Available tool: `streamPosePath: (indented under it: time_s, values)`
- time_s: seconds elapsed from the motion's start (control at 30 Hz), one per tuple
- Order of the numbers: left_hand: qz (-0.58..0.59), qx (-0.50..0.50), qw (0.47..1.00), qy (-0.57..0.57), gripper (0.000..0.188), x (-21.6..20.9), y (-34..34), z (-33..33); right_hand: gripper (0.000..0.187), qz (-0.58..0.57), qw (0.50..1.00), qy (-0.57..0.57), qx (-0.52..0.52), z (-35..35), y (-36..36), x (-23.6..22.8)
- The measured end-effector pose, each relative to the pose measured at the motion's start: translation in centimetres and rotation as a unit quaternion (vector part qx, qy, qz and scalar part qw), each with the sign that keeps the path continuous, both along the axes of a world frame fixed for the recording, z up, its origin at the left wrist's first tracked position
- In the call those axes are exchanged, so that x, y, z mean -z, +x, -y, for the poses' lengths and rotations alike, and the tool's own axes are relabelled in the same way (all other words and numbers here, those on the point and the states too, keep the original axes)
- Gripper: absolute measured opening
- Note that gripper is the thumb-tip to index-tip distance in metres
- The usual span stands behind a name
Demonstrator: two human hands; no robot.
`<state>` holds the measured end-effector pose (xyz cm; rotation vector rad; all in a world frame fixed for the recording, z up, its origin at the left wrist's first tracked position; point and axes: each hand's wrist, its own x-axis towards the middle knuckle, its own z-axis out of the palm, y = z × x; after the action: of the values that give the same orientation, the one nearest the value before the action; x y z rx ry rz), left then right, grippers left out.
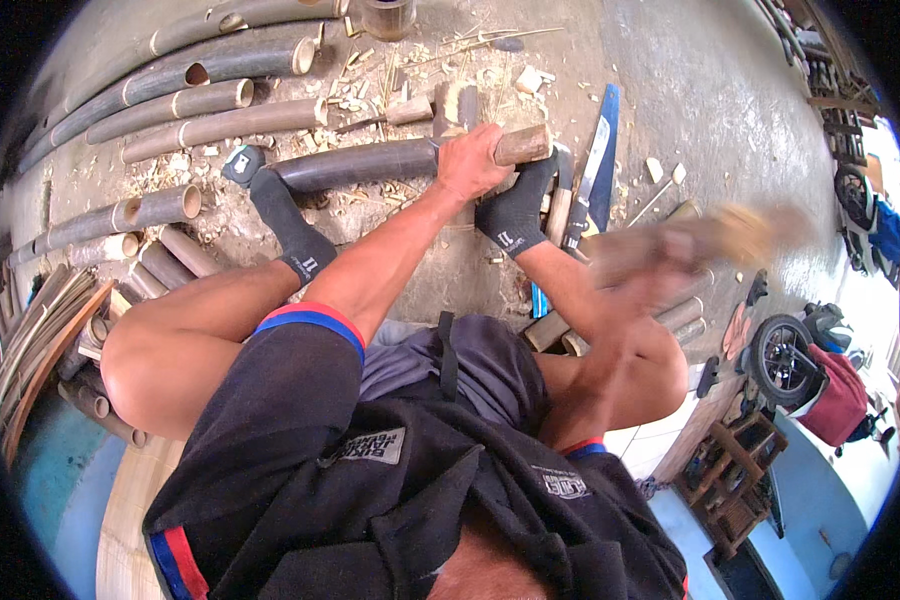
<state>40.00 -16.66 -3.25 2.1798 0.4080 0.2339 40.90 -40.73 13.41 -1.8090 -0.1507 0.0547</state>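
My left hand (pixel 473 162) is wrapped round the right end of a dark bamboo pole (pixel 360 165), where a lighter round wooden piece (pixel 526 146) sticks out past my fingers. Whether that piece sits inside the pole is hidden by the hand. The pole lies across the floor between my two feet in dark socks (pixel 288 215). Out to the right, my right hand (pixel 660 272) is closed on a wooden mallet (pixel 735 235), both smeared by motion. A short wooden block (pixel 456 105) stands behind the pole.
Several bamboo lengths (pixel 220 125) lie at the left. A blue handsaw (pixel 604 150) and a hammer (pixel 560 200) rest beside my right foot. A wooden-handled chisel (pixel 408 111) lies among shavings (pixel 380 80). A wheeled vehicle (pixel 782 358) stands at the right.
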Motion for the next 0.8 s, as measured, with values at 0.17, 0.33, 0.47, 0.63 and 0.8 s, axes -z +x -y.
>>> streamPosePath:
  time_s: [0.17, 0.33, 0.47, 0.63, 0.8]
  values:
    - [-0.017, 0.016, 1.000, 0.021, 0.033, 0.9, -1.3, -1.4, 0.077, -0.281, 0.955, -0.029, -0.094, -3.9, -3.1, 0.0]
    - [-0.022, 0.003, 1.000, 0.010, 0.030, 1.0, -1.2, -0.8, 0.068, -0.061, 0.983, 0.062, 0.160, -2.4, -1.2, -3.3]
    - [0.000, 0.003, 1.000, -0.003, 0.030, 0.5, -1.2, 0.6, 0.073, -0.197, 0.965, -0.163, 0.051, -3.5, -3.8, 1.5]
    - [-0.003, -0.011, 1.000, 0.021, 0.030, 0.9, -1.4, -0.8, 0.083, -0.339, 0.939, 0.049, -0.033, -4.3, -5.0, -0.6]
    - [-0.038, -0.191, 0.980, -0.047, 0.034, -1.2, 1.4, -0.9, 0.084, -0.140, 0.988, 0.017, 0.055, -3.2, -5.4, -3.1]
